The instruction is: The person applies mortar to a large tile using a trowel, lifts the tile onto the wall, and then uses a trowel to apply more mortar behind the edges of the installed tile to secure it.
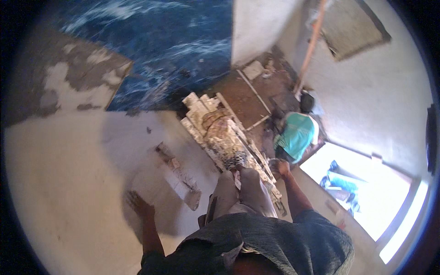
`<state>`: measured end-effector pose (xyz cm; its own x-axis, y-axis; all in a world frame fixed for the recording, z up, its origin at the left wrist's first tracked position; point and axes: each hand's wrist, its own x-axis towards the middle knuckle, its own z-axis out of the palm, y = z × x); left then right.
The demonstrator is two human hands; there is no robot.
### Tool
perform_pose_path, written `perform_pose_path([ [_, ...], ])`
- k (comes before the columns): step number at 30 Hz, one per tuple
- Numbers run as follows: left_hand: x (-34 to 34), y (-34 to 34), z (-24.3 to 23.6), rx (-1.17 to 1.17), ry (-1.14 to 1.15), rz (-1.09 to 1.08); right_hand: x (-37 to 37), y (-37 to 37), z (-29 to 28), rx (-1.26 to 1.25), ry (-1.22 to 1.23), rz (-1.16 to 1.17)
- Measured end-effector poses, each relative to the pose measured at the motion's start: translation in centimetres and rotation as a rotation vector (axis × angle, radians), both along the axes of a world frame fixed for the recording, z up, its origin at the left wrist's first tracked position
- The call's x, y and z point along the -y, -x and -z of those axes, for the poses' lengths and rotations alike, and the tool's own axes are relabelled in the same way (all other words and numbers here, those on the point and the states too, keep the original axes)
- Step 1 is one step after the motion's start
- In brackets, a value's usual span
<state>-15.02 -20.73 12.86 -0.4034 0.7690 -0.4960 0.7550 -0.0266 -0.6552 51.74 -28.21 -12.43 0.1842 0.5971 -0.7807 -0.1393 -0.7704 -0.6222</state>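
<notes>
Platform: planks (198,109), pale and splattered, run slantwise away from the wearer and serve as the landmark here; a mottled brown piece (217,123) lies on the far half.
Wearer: legs in pale trousers (224,198) come down over the near half of the platform; the shirt (270,233) is dark.
Left hand: the left hand (139,204) is out to the left of the platform, over the pale wall (68,160), fingers looking spread and nothing visible in them (blur hides whether the palm touches).
Rough strip: a broken grey-brown strip (178,176) sets a slanting mark on that wall, between the left hand and the platform.
Right hand: the right hand (283,168) is just right of the platform's near half, fingers bent at a small greyish thing (274,166); I cannot tell whether they grip it.
Co-worker: a person in a teal shirt (297,135) bends low, right of the platform.
Floor: brown ground (243,98) beyond the platform's right edge, with a pale thin frame (259,123) lying there.
Blue surface: a dark blue, white-streaked expanse (174,41) past the platform's far end.
Opening: a bright window (385,197), well to the right of the platform (mostly glare).
Pole: an orange-brown pole (312,46), far right beyond the platform, leaning.
</notes>
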Motion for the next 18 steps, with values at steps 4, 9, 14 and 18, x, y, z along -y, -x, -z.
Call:
perform_pose_path([
  [4, -3.3, -3.4, -2.0, -0.153, 0.124, 0.037, -0.4, 0.5, -1.5, 0.086, 0.224, 0.209],
  [9, -2.1, -1.5, -0.8, -0.161, 0.115, 0.013, 1.0, 0.2, -0.8, 0.094, 0.222, 0.166],
  [14, -3.2, -3.4, -2.3, -0.218, 0.180, 0.074, 3.0, -0.3, -2.5, -0.215, 0.206, 0.435],
  [18, -4.0, -4.6, -3.1, -0.219, 0.168, 0.073, 1.9, 0.8, -3.8, 0.018, 0.344, 0.396],
])
